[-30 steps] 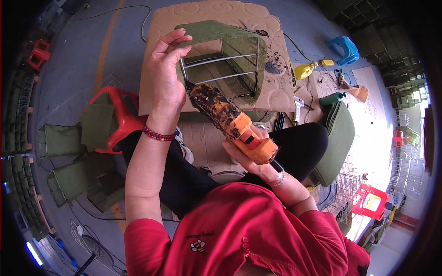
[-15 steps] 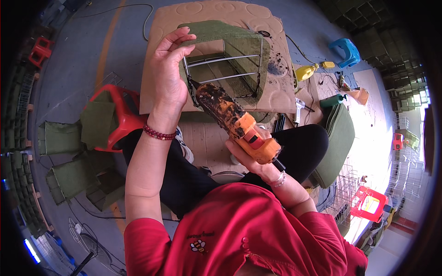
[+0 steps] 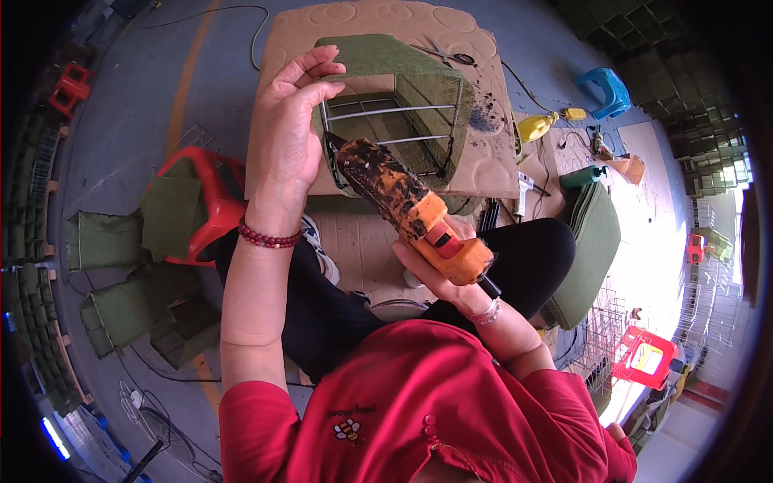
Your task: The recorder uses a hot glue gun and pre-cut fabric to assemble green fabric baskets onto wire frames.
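Note:
A box of green fabric over a metal wire frame [image 3: 386,108] lies on its side, its opening toward me. My left hand [image 3: 299,101] pinches the fabric at the opening's upper left corner, fingers bent together. In my right hand [image 3: 439,274] is an orange hot glue gun [image 3: 398,193], its front half crusted with black residue and a black cord leaving its rear. The gun's dark tip points at the left wire edge of the opening, close to my left wrist; whether it touches the fabric is hard to tell.
The box rests on a cardboard-topped surface [image 3: 282,24] with scissors [image 3: 451,55] at the back. Right of it are a white glue gun [image 3: 525,193], a yellow bottle [image 3: 535,126] and stacked green panels [image 3: 592,249]. A red stool [image 3: 217,205] and green fabric boxes [image 3: 129,314] stand left.
The glue gun has moved slightly up and left along the wire edge. The box has shifted a little, uncovering more of the scissors. My left hand keeps its pinch.

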{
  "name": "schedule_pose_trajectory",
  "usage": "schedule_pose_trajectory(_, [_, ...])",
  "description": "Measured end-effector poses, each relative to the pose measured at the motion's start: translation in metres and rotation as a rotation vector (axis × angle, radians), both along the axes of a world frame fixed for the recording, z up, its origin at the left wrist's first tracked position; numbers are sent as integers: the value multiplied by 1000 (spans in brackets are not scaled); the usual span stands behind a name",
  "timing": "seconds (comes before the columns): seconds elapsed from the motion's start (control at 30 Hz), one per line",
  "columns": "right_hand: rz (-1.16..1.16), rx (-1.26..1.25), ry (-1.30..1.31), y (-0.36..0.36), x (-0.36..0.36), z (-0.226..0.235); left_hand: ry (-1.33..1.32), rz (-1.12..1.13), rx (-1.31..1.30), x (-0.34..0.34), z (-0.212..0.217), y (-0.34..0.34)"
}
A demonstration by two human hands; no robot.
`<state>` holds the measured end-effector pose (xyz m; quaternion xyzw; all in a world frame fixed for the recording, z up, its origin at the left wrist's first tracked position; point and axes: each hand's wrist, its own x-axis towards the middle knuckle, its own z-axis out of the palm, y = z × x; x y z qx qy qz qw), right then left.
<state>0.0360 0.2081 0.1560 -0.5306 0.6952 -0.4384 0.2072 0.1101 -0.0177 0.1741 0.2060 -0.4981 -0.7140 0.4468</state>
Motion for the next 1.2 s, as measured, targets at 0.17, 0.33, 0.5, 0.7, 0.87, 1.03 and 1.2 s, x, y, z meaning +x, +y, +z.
schedule_pose_trajectory(0.17, [-59,-81,88,-4,2,-6,-5,-14,-3,1,0,1])
schedule_pose_trajectory(0.33, [-10,81,18,0,-3,-4,5,-15,-2,2,-1,0])
schedule_pose_trajectory(0.5, [-24,-10,56,5,-2,-12,0,-18,4,2,-1,0])
schedule_pose_trajectory(0.7, [1,77,229,45,-16,-33,-8,8,2,3,2,0])
schedule_pose_trajectory(0.87, [-431,233,-108,67,-24,-30,7,0,14,1,3,3])
schedule_pose_trajectory(1.03, [-381,-27,4,73,-41,-33,-12,6,13,-3,3,6])
schedule_pose_trajectory(1.2, [-382,-40,197,73,-45,-33,-15,7,6,-4,2,5])
